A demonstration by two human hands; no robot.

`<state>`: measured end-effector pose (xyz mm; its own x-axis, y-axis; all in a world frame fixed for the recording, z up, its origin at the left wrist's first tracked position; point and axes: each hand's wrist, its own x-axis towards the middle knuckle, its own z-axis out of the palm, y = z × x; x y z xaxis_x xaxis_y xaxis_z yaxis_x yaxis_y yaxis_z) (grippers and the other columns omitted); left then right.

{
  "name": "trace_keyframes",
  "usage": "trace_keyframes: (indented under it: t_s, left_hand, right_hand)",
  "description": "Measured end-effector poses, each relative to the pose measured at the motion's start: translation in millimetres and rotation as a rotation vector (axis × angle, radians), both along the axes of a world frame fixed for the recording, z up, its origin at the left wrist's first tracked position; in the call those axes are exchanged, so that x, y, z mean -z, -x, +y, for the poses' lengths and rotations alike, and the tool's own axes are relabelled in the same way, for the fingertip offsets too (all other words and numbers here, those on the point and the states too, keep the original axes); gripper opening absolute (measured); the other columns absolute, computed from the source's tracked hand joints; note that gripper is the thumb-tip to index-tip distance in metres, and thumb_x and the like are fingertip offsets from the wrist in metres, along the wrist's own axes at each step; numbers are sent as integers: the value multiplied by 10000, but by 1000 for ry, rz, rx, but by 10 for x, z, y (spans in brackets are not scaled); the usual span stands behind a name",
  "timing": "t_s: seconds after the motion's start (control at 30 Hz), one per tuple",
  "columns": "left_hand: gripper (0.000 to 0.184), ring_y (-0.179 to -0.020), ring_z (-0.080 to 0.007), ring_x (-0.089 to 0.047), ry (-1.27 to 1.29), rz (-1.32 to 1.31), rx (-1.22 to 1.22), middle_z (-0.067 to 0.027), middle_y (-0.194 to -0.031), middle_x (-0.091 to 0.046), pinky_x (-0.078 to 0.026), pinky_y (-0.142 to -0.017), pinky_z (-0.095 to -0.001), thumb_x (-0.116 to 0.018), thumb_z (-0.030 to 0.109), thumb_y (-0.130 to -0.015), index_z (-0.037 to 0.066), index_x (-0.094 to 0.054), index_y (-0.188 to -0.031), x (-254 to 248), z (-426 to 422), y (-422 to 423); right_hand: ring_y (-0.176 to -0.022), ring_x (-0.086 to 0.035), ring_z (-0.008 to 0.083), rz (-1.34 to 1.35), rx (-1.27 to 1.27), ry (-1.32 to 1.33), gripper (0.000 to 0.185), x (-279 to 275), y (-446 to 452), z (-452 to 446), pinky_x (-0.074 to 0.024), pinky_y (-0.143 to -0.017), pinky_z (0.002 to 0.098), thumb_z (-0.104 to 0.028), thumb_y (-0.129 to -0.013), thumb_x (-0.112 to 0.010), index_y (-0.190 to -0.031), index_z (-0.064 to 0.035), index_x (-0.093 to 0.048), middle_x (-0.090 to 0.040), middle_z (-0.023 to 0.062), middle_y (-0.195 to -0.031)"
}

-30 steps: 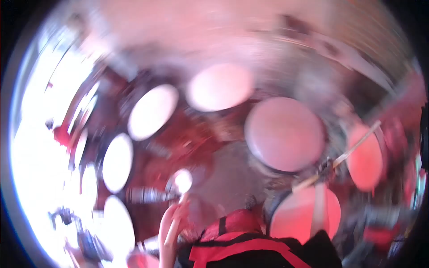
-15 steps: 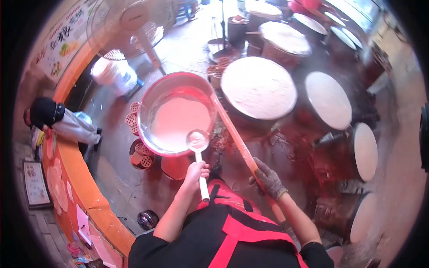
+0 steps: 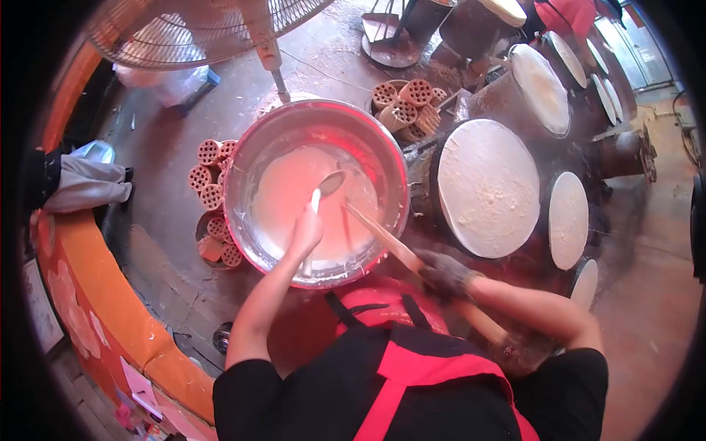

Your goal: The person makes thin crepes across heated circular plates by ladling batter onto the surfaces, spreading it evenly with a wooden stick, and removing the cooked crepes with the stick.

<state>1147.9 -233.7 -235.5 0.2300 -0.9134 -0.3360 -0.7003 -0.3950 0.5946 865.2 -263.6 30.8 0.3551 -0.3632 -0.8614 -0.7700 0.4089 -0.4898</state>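
My left hand [image 3: 307, 229] is closed around the white handle of a ladle [image 3: 332, 183]. The ladle's round bowl is over the pale batter [image 3: 294, 176] in a large metal basin [image 3: 246, 132]. My right hand [image 3: 446, 275], in a dark grey glove, grips a long wooden stick [image 3: 393, 246]. One end of the stick reaches over the basin's rim and meets the batter. A dark block-like piece, too unclear to name, shows at its near end beside my right sleeve.
Round drums topped with pale spread layers [image 3: 489, 187] stand to the right. Bundles of perforated briquettes [image 3: 415, 103] lie behind and left of the basin. A standing fan [image 3: 184, 33] is at the back left. Another person [image 3: 88, 176] stands by the orange counter [image 3: 110, 272].
My view has shifted closer over the basin. The ladle has moved further in over the batter. The stick's far end has swung from the right rim into the batter.
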Motion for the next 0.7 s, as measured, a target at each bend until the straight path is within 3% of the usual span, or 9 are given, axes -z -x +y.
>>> trace_keyframes:
  t_s: [0.03, 0.13, 0.27, 0.37, 0.4, 0.47, 0.53, 0.6, 0.7]
  left_hand:
    - [315, -600, -262, -627, 65, -154, 133, -183, -724, -585, -493, -472, -317, -453, 116, -838, -37, -422, -1111, 88, -194, 7]
    - [403, -559, -260, -623, 119, -654, 332, -152, -770, -612, -471, -436, -356, -465, 68, -823, -73, -387, -1192, 35, -702, 111]
    - [431, -552, -228, -617, -170, -680, 352, -150, -764, -598, -486, -437, -339, -472, 59, -817, -57, -362, -1218, 232, -695, 168]
    - [308, -557, -191, -601, -498, -245, 264, -127, -722, -581, -478, -432, -314, -487, 74, -832, -32, -405, -1109, 739, -341, 321]
    - [268, -558, -179, -596, -639, 52, 185, -119, -708, -576, -475, -430, -306, -492, 79, -836, -24, -419, -1072, 931, -220, 362]
    - [163, -475, -122, -495, -998, 946, -73, -67, -660, -511, -415, -376, -246, -484, 58, -842, 23, -414, -984, 975, 34, 421]
    - [91, -404, -50, -323, -1078, 1428, -492, 19, -574, -342, -266, -308, -155, -440, 59, -872, 55, -363, -824, 251, 222, 654]
    - [53, -387, -36, -299, -1013, 1787, -635, 21, -567, -329, -244, -292, -130, -438, 59, -877, 50, -386, -873, -119, 504, 743]
    - [77, -400, -28, -304, -793, 1872, -703, 19, -580, -330, -220, -268, -135, -435, 33, -875, 75, -392, -923, -574, 922, 708]
  right_hand:
    - [-387, -483, 147, 27, 182, -229, 336, -231, 33, 7, -402, -338, 296, -94, -821, -341, -1149, -95, -416, -515, 76, -607]
    - [-377, -461, 138, 50, 570, -450, 384, -181, 254, 123, -382, -316, 279, -123, -867, -348, -1251, -129, -366, -521, 67, -611]
    - [-362, -432, 109, 27, 419, -232, 365, 279, 171, 174, -348, -300, 260, -179, -909, -378, -1272, -151, -352, -506, 49, -580]
    - [-489, -546, 256, 101, 91, 40, 424, 573, 356, 336, -429, -434, 371, -178, -895, -396, -1311, -155, -315, -576, 151, -664]
    - [-549, -569, 300, 115, -49, 152, 441, 702, 474, 443, -443, -489, 403, -174, -888, -399, -1318, -154, -306, -591, 182, -712]
    - [-668, -588, 365, 141, -243, 285, 473, 727, 640, 631, -452, -587, 449, -168, -871, -405, -1330, -144, -289, -601, 226, -802]
    - [-784, -579, 407, 161, -347, 333, 506, 641, 763, 769, -440, -674, 479, -162, -852, -412, -1337, -128, -274, -592, 253, -888]
    - [-774, -593, 388, 162, -483, 320, 601, 326, 835, 882, -453, -672, 479, -154, -820, -443, -1364, -110, -192, -587, 269, -890]
    - [-791, -597, 386, 179, -658, 283, 762, 146, 967, 1109, -467, -670, 472, -153, -758, -516, -1388, -105, -89, -574, 283, -899]
